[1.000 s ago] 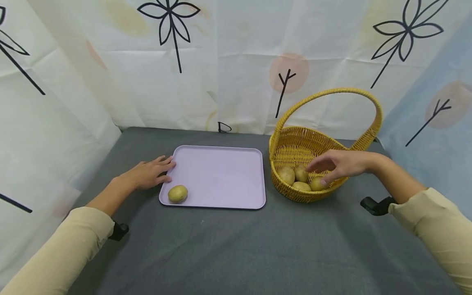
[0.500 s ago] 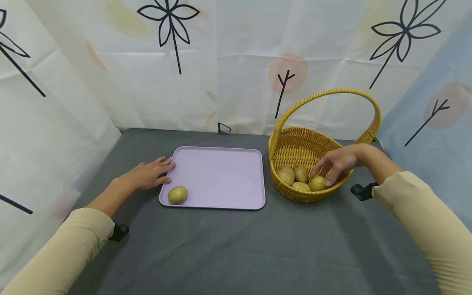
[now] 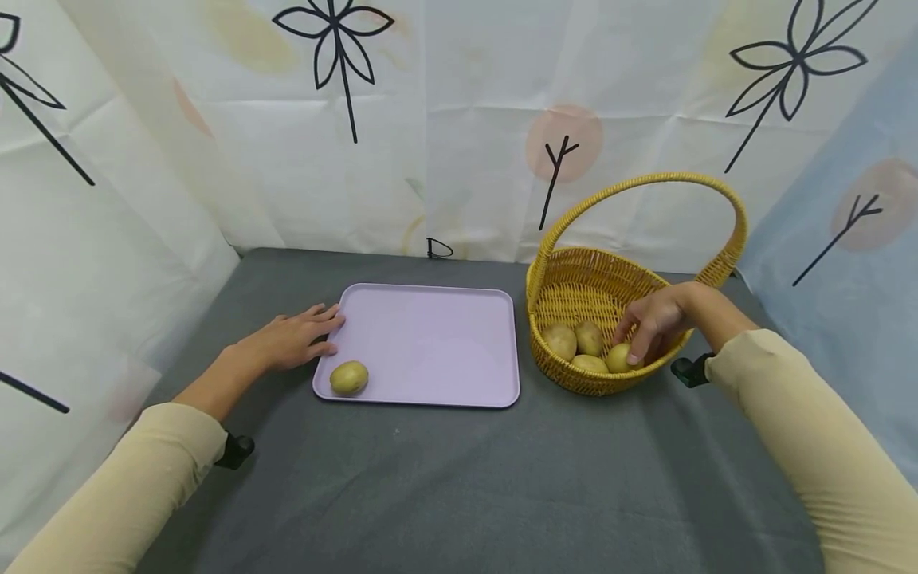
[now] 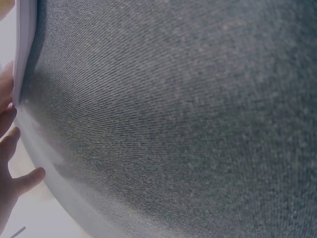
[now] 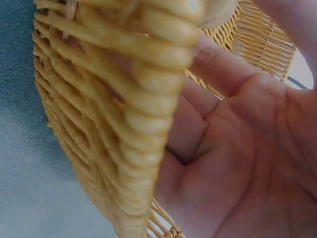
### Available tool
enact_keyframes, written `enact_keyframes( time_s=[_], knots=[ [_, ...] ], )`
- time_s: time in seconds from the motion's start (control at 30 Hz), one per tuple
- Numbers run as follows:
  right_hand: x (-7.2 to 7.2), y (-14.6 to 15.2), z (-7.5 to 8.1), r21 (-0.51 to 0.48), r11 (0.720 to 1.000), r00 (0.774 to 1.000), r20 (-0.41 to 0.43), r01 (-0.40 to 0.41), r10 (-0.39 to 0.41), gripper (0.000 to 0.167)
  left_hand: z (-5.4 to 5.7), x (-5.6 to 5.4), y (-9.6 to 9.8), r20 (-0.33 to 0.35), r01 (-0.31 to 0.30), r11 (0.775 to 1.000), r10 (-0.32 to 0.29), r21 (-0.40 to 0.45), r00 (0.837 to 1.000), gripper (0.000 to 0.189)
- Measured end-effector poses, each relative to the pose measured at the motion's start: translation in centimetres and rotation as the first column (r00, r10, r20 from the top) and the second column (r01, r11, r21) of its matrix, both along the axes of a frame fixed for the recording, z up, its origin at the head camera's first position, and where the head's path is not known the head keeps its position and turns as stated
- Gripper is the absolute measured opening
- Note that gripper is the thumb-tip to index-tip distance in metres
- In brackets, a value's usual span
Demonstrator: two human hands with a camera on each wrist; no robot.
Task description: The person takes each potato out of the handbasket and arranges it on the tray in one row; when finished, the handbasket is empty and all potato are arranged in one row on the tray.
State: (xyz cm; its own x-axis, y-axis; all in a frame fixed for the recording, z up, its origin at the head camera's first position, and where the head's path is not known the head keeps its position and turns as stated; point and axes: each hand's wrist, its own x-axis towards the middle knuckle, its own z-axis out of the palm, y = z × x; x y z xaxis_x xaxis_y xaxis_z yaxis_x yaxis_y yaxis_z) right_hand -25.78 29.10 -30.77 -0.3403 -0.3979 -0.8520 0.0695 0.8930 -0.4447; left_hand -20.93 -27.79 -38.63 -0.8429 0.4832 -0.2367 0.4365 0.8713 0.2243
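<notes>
My left hand (image 3: 290, 339) lies with spread fingers on the left edge of the lilac tray (image 3: 430, 343). In the left wrist view, the fingers (image 4: 7, 144) show at the left border beside the tray's rim (image 4: 25, 44). One potato (image 3: 349, 378) rests in the tray's near left corner. My right hand (image 3: 656, 319) reaches over the rim of the yellow wicker basket (image 3: 598, 271), thumb and fingers curled at the rightmost potato (image 3: 621, 358). In the right wrist view, the palm (image 5: 242, 148) is behind the basket rim (image 5: 153, 99); the fingertips are hidden.
Several potatoes lie in the basket, one (image 3: 559, 341) at its left. The basket's tall arched handle (image 3: 667, 177) rises above the right hand. Grey cloth (image 3: 459, 486) covers the table. Printed white curtains (image 3: 466, 159) hang behind and at the sides.
My right hand has come down further into the basket, and its thumb and fingers have drawn together at the rightmost potato. The left hand stays at the tray's edge.
</notes>
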Motion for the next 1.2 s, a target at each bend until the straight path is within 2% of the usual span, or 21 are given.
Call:
enact_keyframes(
  time_s=[0.33,0.6,0.73,0.9,1.0,1.1,1.2],
  knots=[
    [-0.2,-0.6,0.6,-0.007,0.998,0.998,-0.006,-0.061,0.061,0.055,0.2,0.0,0.1,-0.005,0.002,1.000,-0.002,0.000,1.000,0.063],
    [-0.2,-0.9,1.4,-0.030,0.996,0.996,-0.032,-0.079,0.079,0.049,-0.1,-0.1,0.1,-0.007,0.005,1.000,-0.005,-0.004,1.000,0.063],
    [-0.1,-1.3,2.1,-0.044,0.990,0.986,-0.112,-0.133,0.127,0.049,0.0,-0.1,0.1,-0.010,0.009,1.000,-0.009,0.003,1.000,0.062],
    [0.6,-1.9,3.2,-0.059,0.978,0.947,-0.269,-0.199,0.177,0.060,0.3,0.1,0.1,-0.013,0.010,1.000,-0.010,0.006,1.000,0.062],
    [1.1,-2.1,3.6,-0.113,0.971,0.935,-0.315,-0.209,0.165,0.062,0.3,0.1,0.2,-0.017,0.012,1.000,-0.012,0.004,1.000,0.062],
    [1.8,-2.4,4.0,-0.183,0.963,0.934,-0.334,-0.197,0.127,0.059,0.3,0.1,0.2,-0.017,0.012,1.000,-0.012,0.003,1.000,0.062],
    [2.5,-2.7,4.2,-0.264,0.941,0.927,-0.359,-0.210,0.106,0.056,0.3,0.2,0.1,-0.017,0.009,1.000,-0.009,0.001,1.000,0.062]
  ],
)
